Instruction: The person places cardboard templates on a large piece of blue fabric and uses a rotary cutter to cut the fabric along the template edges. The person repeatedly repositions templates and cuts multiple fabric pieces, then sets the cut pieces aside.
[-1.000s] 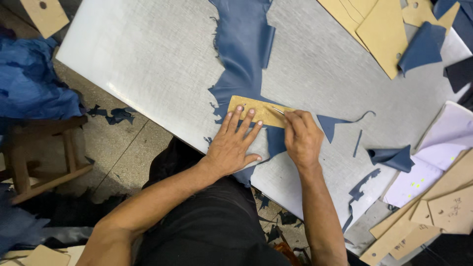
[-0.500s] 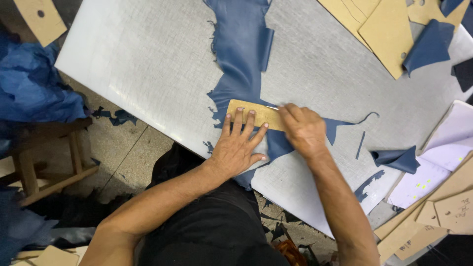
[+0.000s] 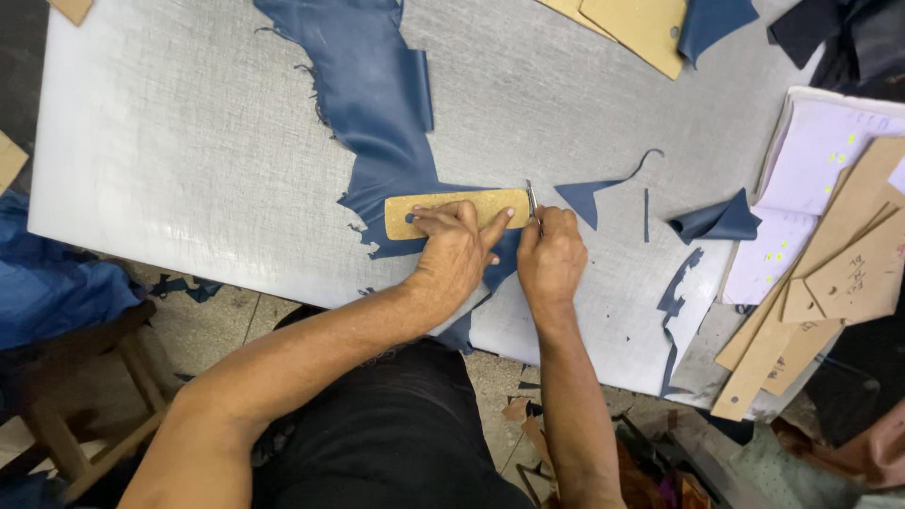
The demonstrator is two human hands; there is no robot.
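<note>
A narrow tan cardboard template [image 3: 457,209], oblong with rounded corners and a small dark hole near its left end, lies flat on a piece of dark blue leather [image 3: 377,104] spread over the pale grey cutting table [image 3: 170,141]; the leather runs from the table's far edge down toward the near edge, its outline ragged on the left and cut away in notches around the template (the surface looks smooth, with a folded flap near its upper right). The template sits near the middle of the table's near half, its long side running left to right.

The left hand [image 3: 455,250] lies palm down on the template, fingers spread and pressing along its lower edge, holding nothing in its grip; the forearm comes in from the lower left. The right hand [image 3: 550,254] is closed on a slim metal knife [image 3: 533,201], which stands just at the template's right end with its blade pointing away from the person; the knuckles are curled under, the wrist straight, the two hands just beside each other.

Blue offcuts [image 3: 721,221] lie to the right; further cardboard patterns [image 3: 848,273] are stacked at the table's right edge.
</note>
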